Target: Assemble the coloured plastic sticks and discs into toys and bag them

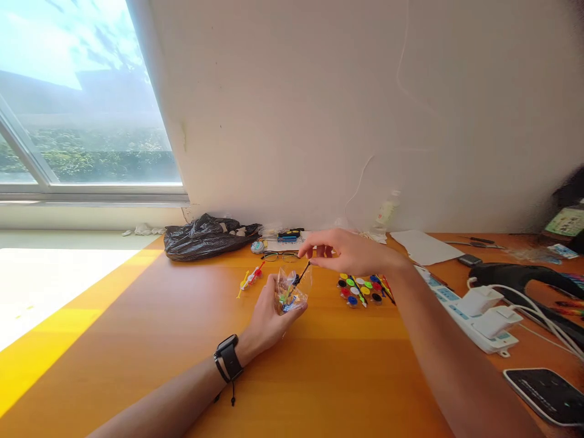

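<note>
My left hand (269, 313) is wrapped round a small clear plastic bag (303, 285) holding small coloured plastic pieces, blue and green among them. A thin black plastic stick (301, 275) slants up out of the bag's mouth. Its upper end meets the thumb and fingertips of my right hand (335, 250), which are pinched close together above the bag. To the left lie red, white and yellow plastic pieces (250, 278). Right of the bag is a group of round discs (353, 290) in several colours, with thin coloured sticks (383, 288) beside them.
At the back are a black plastic bag (205, 238), eyeglasses (278, 256), a blue-handled tool (287, 238) and a clear bottle (385, 214). A white power strip (483, 331) with plugged-in chargers and cables stands on the right, near a black-topped device (545, 395). White paper (424, 246) lies behind.
</note>
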`<action>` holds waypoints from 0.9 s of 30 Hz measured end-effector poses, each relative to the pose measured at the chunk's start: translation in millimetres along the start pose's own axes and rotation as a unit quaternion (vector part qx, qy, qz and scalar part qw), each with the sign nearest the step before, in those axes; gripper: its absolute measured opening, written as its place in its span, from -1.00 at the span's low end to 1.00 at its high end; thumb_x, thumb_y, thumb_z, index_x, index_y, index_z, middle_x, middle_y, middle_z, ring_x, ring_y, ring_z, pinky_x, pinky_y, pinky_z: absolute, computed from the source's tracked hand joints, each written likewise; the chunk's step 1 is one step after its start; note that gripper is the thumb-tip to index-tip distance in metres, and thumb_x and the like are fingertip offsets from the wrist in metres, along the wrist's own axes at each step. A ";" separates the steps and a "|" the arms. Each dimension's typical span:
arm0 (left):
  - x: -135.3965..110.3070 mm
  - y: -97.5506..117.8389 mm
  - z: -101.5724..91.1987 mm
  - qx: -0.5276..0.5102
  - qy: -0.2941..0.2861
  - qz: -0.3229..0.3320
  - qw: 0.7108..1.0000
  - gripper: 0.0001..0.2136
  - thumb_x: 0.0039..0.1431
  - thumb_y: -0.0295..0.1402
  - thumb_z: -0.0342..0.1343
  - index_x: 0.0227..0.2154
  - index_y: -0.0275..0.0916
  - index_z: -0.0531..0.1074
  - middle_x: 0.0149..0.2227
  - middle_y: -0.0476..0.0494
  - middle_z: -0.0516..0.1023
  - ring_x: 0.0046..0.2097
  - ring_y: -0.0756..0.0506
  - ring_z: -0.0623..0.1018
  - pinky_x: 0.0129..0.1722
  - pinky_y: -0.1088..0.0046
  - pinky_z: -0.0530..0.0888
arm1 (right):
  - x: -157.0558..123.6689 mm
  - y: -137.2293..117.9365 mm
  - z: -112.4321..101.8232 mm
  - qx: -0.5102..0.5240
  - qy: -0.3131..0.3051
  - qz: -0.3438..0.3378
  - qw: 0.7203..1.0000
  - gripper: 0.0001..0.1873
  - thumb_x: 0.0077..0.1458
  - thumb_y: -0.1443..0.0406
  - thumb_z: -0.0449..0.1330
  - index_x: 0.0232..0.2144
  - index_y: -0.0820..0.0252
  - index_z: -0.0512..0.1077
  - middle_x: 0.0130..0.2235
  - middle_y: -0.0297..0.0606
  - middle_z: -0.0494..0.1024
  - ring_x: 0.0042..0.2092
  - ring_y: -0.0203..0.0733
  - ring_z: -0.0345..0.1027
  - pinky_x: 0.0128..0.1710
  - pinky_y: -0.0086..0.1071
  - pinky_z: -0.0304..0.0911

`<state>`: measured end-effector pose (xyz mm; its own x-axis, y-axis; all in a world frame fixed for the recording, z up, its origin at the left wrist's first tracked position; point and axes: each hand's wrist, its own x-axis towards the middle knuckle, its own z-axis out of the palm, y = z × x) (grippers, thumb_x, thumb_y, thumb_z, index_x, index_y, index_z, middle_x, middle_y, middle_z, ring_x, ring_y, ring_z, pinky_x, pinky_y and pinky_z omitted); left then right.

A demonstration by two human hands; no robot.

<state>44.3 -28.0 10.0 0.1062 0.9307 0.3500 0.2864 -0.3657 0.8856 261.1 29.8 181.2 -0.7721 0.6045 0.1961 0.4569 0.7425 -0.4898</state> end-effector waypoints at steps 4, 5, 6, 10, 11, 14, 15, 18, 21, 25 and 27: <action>1.2 0.8 -0.5 -0.009 -0.001 -0.015 1.000 -0.60 0.22 -0.15 0.30 -0.01 -0.16 0.32 -0.05 -0.16 0.56 -0.07 -0.19 0.56 -0.03 0.22 0.47 | 6.6 45.9 0.4 0.015 -0.006 0.078 0.997 -0.57 0.13 -0.02 0.38 -0.11 0.12 0.52 -0.19 -0.22 0.56 -0.24 -0.14 0.37 -0.31 -0.35 0.25; 1.5 0.4 -0.5 -0.006 0.001 -0.018 1.000 -0.61 0.21 -0.14 0.31 -0.03 -0.17 0.32 -0.06 -0.16 0.56 -0.08 -0.19 0.56 -0.04 0.22 0.47 | 8.2 59.9 2.1 0.022 -0.005 0.091 0.996 -0.45 0.06 -0.08 0.42 -0.06 0.12 0.49 -0.14 -0.20 0.55 -0.20 -0.12 0.37 -0.26 -0.35 0.28; 1.8 -0.2 -0.4 -0.001 0.004 -0.022 1.000 -0.61 0.20 -0.12 0.31 -0.06 -0.17 0.33 -0.07 -0.16 0.57 -0.08 -0.20 0.56 -0.05 0.23 0.47 | 9.5 74.0 4.3 0.030 -0.011 0.103 0.994 -0.37 0.05 -0.12 0.41 0.02 0.10 0.46 -0.08 -0.18 0.54 -0.14 -0.10 0.38 -0.20 -0.33 0.29; 2.8 -4.5 0.1 0.017 0.023 -0.044 0.999 -0.61 0.20 -0.05 0.30 -0.11 -0.16 0.33 -0.08 -0.16 0.57 -0.08 -0.23 0.57 -0.09 0.21 0.47 | 9.3 122.2 16.0 0.009 -0.046 0.194 0.980 -0.34 0.19 -0.25 0.20 0.01 0.14 0.46 -0.07 -0.11 0.54 -0.08 -0.01 0.41 -0.14 -0.26 0.30; 3.0 -5.9 0.3 0.019 0.027 -0.048 0.998 -0.60 0.20 -0.03 0.30 -0.11 -0.16 0.33 -0.08 -0.15 0.57 -0.09 -0.23 0.56 -0.11 0.22 0.47 | 8.1 131.1 19.2 -0.012 -0.056 0.200 0.978 -0.33 0.13 -0.25 0.24 -0.02 0.14 0.46 -0.05 -0.09 0.53 -0.04 0.03 0.41 -0.11 -0.24 0.30; 3.5 -9.4 0.5 0.027 0.038 -0.048 0.998 -0.59 0.21 0.02 0.28 -0.14 -0.16 0.32 -0.11 -0.13 0.56 -0.12 -0.20 0.55 -0.16 0.27 0.46 | 4.5 149.0 30.1 -0.057 -0.096 0.201 0.973 -0.20 -0.30 -0.20 0.53 -0.12 0.12 0.45 0.04 -0.08 0.47 0.06 0.16 0.36 -0.04 -0.18 0.29; 3.6 -9.9 0.5 0.029 0.040 -0.049 0.998 -0.59 0.20 0.02 0.28 -0.15 -0.16 0.31 -0.12 -0.12 0.56 -0.13 -0.19 0.55 -0.16 0.28 0.45 | 4.2 152.4 34.3 -0.064 -0.108 0.212 0.969 -0.12 -0.47 -0.17 0.59 -0.15 0.10 0.43 0.05 -0.08 0.45 0.07 0.19 0.36 -0.04 -0.16 0.30; 3.4 -9.0 0.3 0.027 0.037 -0.052 0.998 -0.59 0.20 0.01 0.28 -0.16 -0.16 0.30 -0.13 -0.11 0.55 -0.15 -0.16 0.54 -0.17 0.30 0.44 | 6.6 157.3 47.8 -0.085 -0.139 0.249 0.955 0.04 -0.75 -0.10 0.64 -0.15 0.04 0.35 0.10 -0.12 0.38 0.13 0.25 0.31 -0.03 -0.11 0.31; 3.0 -6.2 0.0 0.017 0.036 -0.039 0.998 -0.61 0.22 -0.01 0.27 -0.16 -0.17 0.30 -0.14 -0.11 0.54 -0.17 -0.15 0.51 -0.19 0.31 0.43 | 10.6 158.9 57.7 -0.091 -0.160 0.264 0.947 0.08 -0.77 -0.08 0.65 -0.13 0.00 0.31 0.13 -0.14 0.34 0.19 0.26 0.24 0.01 -0.10 0.30; 2.4 -4.1 0.1 0.014 0.037 -0.012 0.999 -0.64 0.24 -0.05 0.26 -0.17 -0.18 0.29 -0.18 -0.08 0.50 -0.19 -0.12 0.48 -0.20 0.35 0.42 | 12.2 162.2 61.8 -0.089 -0.111 0.255 0.956 0.05 -0.69 -0.07 0.64 -0.10 0.00 0.31 0.15 -0.13 0.33 0.18 0.24 0.26 -0.04 -0.17 0.31; 2.1 -3.7 0.3 0.010 0.036 -0.006 0.999 -0.65 0.25 -0.07 0.26 -0.17 -0.18 0.28 -0.19 -0.08 0.48 -0.19 -0.11 0.47 -0.21 0.36 0.41 | 12.5 162.5 60.5 -0.076 -0.090 0.242 0.963 0.02 -0.66 -0.06 0.64 -0.09 0.01 0.33 0.13 -0.12 0.36 0.13 0.20 0.30 -0.12 -0.23 0.32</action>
<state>43.7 -24.7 7.4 0.0347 0.9320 0.3608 0.3067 -0.3535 0.8837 299.0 140.6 52.7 -0.5109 0.8405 -0.1803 0.8308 0.4290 -0.3545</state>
